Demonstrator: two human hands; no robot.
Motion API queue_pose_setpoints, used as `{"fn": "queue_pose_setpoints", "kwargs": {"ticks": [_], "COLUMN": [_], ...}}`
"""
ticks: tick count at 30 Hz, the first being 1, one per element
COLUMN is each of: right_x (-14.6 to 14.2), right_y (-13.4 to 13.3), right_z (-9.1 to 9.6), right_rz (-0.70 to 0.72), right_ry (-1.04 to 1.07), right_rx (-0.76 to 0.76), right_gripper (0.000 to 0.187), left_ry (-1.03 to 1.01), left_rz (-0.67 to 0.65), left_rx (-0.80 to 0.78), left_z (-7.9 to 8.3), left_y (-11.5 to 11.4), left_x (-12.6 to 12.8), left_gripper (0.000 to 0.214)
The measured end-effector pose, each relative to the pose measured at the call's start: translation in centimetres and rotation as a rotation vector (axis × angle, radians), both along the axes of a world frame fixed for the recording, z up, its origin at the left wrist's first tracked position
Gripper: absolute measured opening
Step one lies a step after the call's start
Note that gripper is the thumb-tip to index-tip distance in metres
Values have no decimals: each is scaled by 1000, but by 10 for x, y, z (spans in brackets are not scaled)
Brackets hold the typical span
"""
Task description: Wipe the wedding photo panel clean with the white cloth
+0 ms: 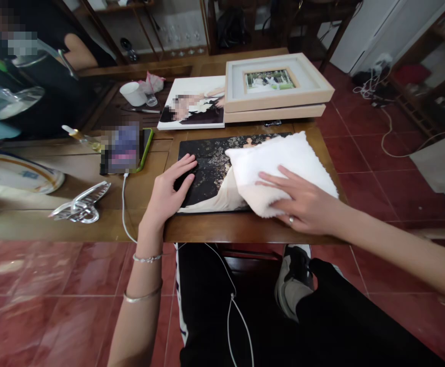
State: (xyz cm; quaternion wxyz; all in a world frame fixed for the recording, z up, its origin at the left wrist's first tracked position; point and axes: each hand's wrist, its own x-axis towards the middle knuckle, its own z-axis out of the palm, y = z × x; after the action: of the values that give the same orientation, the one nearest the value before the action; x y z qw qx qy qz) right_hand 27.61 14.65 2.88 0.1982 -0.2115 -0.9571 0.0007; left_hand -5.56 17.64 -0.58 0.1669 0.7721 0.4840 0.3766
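A large dark photo print [209, 165] lies flat on the wooden table [215, 229] in front of me. My left hand [172, 188] rests flat on the print's left part, fingers stretched out. My right hand [302, 201] presses flat on a fluffy white cloth [276, 158] that covers the right half of the print. Fingers of the right hand are spread, with a ring on one.
Two stacked light wooden frames [276, 84] and another photo print [194, 104] sit behind. A phone [125, 148] with a white cable, a white cup [133, 93], a small bottle [79, 136], a plate [16, 173] and a clear heart-shaped object [81, 204] lie to the left. Red tiled floor surrounds the table.
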Motion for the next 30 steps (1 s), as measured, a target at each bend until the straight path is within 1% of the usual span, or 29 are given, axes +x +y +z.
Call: {"fn": "queue_pose_setpoints", "kwargs": {"ticks": [3,7,10,12,14,17,22,25,27,30], "right_x": [-1,-2,-4,-5,-5,-4,-6,-12,-16,-18], "right_y": [36,82,101,104,97,69,-6,-45,-60,-63], "right_z": [-1,0,2,2,0,-3,-5,-3,-2,-2], "right_rz": [-53,-155,-257,-278,-252,-200,-75,-44,-41,-33], "right_ry": [-29,-52,-68,-67,-53,-35,14,23,2,-7], "right_rx": [19,1,-20,-19,-5,18,13,25,54,63], "right_gripper": [21,24,24,25,24,22,16,20,22,22], "left_ry": [-8,-14,-18,-20,-20,-17,-6,4,10,20], "left_rz": [-2,-1,-4,-5,-4,-2,0,4,6,8], "left_rx": [-1,-4,-2,-1,-2,-3,-1,-4,-3,-2], "left_z": [0,-1,-1,-1,-1,-1,0,0,1,1], "left_y": [0,1,1,1,1,0,0,0,0,-1], "left_x": [0,-1,-1,-1,-2,-1,0,0,0,0], "left_gripper": [32,32,32,32,32,33,34,33,33,34]}}
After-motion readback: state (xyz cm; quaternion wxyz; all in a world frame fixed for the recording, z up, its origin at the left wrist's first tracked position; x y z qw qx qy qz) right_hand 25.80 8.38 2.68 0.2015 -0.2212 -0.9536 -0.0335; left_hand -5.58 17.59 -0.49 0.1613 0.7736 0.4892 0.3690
